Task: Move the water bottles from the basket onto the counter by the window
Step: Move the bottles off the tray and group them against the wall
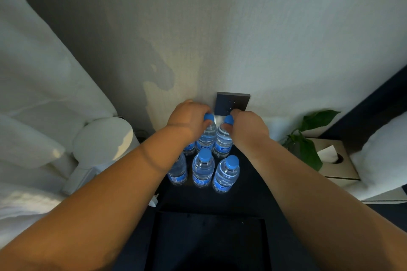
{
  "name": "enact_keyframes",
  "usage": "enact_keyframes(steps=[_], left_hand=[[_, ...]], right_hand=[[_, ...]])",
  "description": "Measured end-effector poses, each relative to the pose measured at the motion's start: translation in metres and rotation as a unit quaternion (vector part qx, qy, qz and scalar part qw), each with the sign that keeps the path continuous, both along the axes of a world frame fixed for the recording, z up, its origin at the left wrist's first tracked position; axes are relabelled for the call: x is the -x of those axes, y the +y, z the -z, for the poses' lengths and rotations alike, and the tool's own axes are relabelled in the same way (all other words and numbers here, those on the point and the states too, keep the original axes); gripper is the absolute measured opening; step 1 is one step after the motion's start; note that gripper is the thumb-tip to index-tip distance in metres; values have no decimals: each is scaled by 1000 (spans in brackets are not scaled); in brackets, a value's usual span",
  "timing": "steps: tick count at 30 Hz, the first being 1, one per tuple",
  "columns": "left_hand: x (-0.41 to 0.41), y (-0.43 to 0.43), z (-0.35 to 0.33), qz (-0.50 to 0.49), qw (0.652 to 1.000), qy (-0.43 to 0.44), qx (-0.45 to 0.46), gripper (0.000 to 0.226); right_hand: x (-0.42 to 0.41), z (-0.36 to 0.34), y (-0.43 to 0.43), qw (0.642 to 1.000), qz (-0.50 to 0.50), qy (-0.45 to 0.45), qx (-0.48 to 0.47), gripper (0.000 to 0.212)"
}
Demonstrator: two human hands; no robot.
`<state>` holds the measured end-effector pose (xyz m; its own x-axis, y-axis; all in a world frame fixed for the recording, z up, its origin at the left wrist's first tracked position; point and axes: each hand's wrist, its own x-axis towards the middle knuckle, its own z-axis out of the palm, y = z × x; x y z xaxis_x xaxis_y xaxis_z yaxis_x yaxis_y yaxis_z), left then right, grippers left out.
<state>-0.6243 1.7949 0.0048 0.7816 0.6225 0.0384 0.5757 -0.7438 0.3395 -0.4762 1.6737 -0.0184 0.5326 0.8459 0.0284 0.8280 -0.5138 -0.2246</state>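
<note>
Our left hand (189, 116) and right hand (248, 126) each clench a clear blue-capped plastic water bottle (207, 136) on the dark counter (248, 193).

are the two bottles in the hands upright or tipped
Upright: the left hand and right hand each hold a bottle's blue cap uppermost.

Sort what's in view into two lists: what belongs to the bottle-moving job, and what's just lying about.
Belongs to the job:
- water bottles, blue-capped, standing on the dark counter
- left hand and right hand, each on a back-row bottle's top
- dark basket at the near edge

Just lying about:
- tissue box
- leafy plant
- wall socket plate
- white lamp
</note>
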Motion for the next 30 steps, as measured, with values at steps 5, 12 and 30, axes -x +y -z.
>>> enact_keyframes(steps=[5, 12, 30], left_hand=[[-2, 6, 2, 21, 999, 34, 7, 41], [-6, 11, 6, 23, 1000, 18, -5, 33], [3, 11, -1, 20, 1000, 3, 14, 52]], right_hand=[[1, -1, -3, 1000, -2, -10, -3, 29], [1, -2, -2, 1000, -2, -11, -2, 29], [1, -6, -3, 1000, 4, -13, 10, 36]])
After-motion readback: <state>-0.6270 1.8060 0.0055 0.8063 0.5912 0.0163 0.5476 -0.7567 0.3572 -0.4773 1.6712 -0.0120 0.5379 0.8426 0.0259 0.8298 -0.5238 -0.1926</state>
